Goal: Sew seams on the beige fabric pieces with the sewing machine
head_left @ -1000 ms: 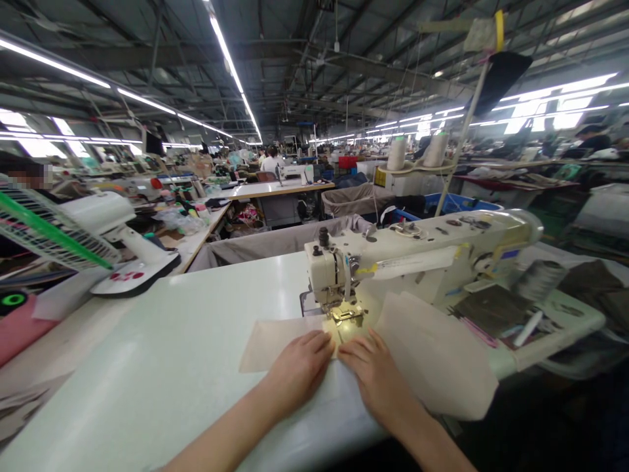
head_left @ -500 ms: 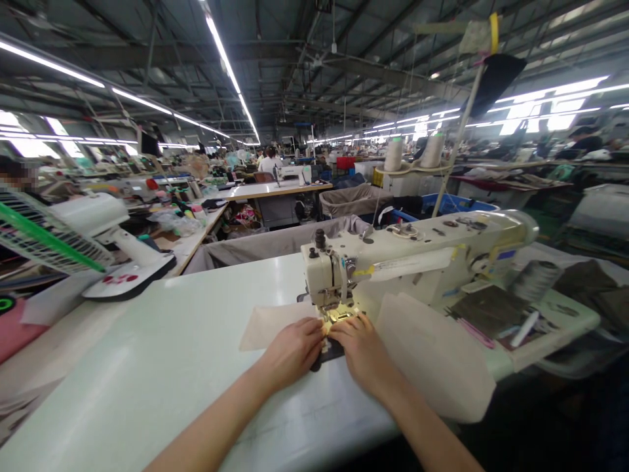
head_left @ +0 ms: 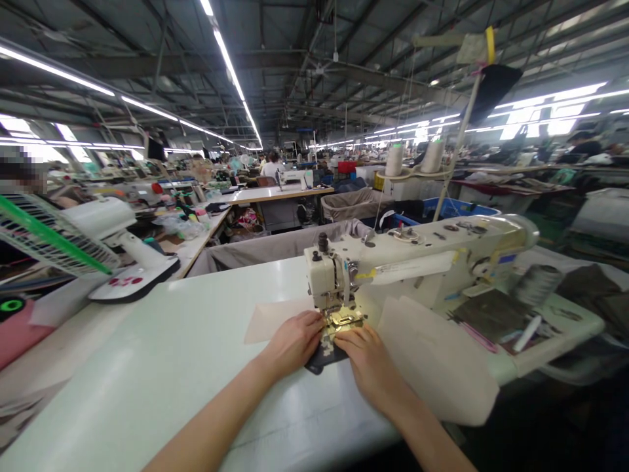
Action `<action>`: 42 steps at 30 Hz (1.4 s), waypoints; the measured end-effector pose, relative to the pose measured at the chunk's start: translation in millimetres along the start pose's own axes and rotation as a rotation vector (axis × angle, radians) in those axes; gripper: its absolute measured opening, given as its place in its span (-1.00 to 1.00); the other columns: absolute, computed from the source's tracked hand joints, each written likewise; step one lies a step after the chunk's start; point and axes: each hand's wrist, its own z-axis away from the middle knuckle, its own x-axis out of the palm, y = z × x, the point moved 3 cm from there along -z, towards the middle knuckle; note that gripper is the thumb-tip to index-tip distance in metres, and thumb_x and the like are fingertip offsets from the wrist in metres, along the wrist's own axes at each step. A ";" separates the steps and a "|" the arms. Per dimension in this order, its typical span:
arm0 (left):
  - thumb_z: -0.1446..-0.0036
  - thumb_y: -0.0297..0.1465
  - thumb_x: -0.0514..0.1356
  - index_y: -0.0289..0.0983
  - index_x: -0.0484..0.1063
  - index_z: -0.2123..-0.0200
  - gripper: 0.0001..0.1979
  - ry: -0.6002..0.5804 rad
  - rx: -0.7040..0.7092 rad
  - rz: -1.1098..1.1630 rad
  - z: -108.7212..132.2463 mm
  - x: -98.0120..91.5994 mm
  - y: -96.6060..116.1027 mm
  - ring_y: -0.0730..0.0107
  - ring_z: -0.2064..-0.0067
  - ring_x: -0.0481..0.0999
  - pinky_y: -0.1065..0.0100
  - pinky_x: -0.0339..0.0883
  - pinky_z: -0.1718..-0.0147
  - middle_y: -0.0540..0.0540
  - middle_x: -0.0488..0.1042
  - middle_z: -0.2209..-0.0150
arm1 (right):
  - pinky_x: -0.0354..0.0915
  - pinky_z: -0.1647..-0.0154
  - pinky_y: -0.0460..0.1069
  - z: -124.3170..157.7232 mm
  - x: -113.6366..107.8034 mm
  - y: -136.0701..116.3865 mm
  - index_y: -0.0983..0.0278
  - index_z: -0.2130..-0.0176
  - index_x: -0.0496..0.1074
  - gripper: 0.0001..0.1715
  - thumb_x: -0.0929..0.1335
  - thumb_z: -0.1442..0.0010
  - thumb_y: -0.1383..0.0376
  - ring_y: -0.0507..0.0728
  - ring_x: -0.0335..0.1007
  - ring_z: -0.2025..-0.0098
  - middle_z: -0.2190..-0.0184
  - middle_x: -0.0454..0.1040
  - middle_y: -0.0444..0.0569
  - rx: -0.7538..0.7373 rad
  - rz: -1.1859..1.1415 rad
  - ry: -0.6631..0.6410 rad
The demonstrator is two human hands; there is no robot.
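A cream sewing machine [head_left: 324, 272] stands on the pale table, its lit needle area between my hands. My left hand [head_left: 295, 341] is closed at the left of the presser foot, its fingertips on a beige fabric piece [head_left: 263, 321] that spreads out behind it. My right hand [head_left: 368, 360] has its fingers bent together just in front of the brass-coloured guide [head_left: 345, 318]; what lies under those fingertips is hidden. Between the hands shows part of a dark machine plate [head_left: 324, 357]. A larger beige fabric panel [head_left: 437, 360] lies right of my right hand and hangs over the table edge.
A white fan [head_left: 132, 269] with a green-striped guard stands at the left. Grey fabric, pink-handled snips [head_left: 474, 334] and a thread cone [head_left: 535, 286] lie on the machine bed's right side. Behind the table stands a grey cloth bin [head_left: 275, 242]. Two thread cones [head_left: 394, 159] stand on the rack.
My right hand has drawn back slightly toward me, and the fingertips are further apart. More of the brass guide and dark plate shows. The view has tilted slightly.
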 end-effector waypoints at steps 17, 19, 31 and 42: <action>-0.37 -0.44 0.02 -0.24 0.45 -0.03 -0.73 -0.022 -0.016 -0.084 3.8 -7.6 5.7 0.15 0.01 0.49 0.12 0.41 0.00 -0.19 0.51 0.05 | 0.00 -0.33 0.22 3.5 -1.5 -2.8 0.17 -0.08 0.50 -0.44 0.19 -0.29 0.60 0.19 0.33 -0.13 -0.07 0.52 -0.01 0.022 -0.021 -0.012; -0.37 -0.43 0.03 -0.25 0.49 0.11 -0.77 -0.035 -0.023 -0.088 7.9 -8.4 15.2 0.16 0.07 0.49 0.13 0.42 0.04 -0.18 0.51 0.14 | 0.01 -0.33 0.21 6.3 -5.3 -5.8 0.17 -0.06 0.51 -0.46 0.20 -0.28 0.59 0.18 0.34 -0.11 -0.05 0.53 -0.01 0.023 -0.025 0.007; -0.38 -0.45 0.01 -0.24 0.42 0.04 -0.78 -0.091 0.016 -0.092 24.7 -5.5 45.8 0.14 0.04 0.46 0.13 0.45 0.06 -0.17 0.50 0.08 | 0.00 -0.33 0.21 22.8 -11.9 -13.2 0.17 0.01 0.53 -0.53 0.24 -0.27 0.57 0.17 0.36 -0.06 0.03 0.56 -0.05 -0.001 -0.087 0.009; -0.34 -0.33 0.14 -0.25 0.39 -0.05 -0.74 -0.144 -0.211 -0.247 19.3 4.8 52.0 0.08 0.00 0.45 0.13 0.45 0.07 -0.19 0.49 0.05 | -0.02 -0.36 0.23 20.8 -0.3 -17.8 0.18 -0.04 0.51 -0.53 0.23 -0.31 0.54 0.19 0.36 -0.08 -0.02 0.55 -0.03 -0.018 -0.145 0.019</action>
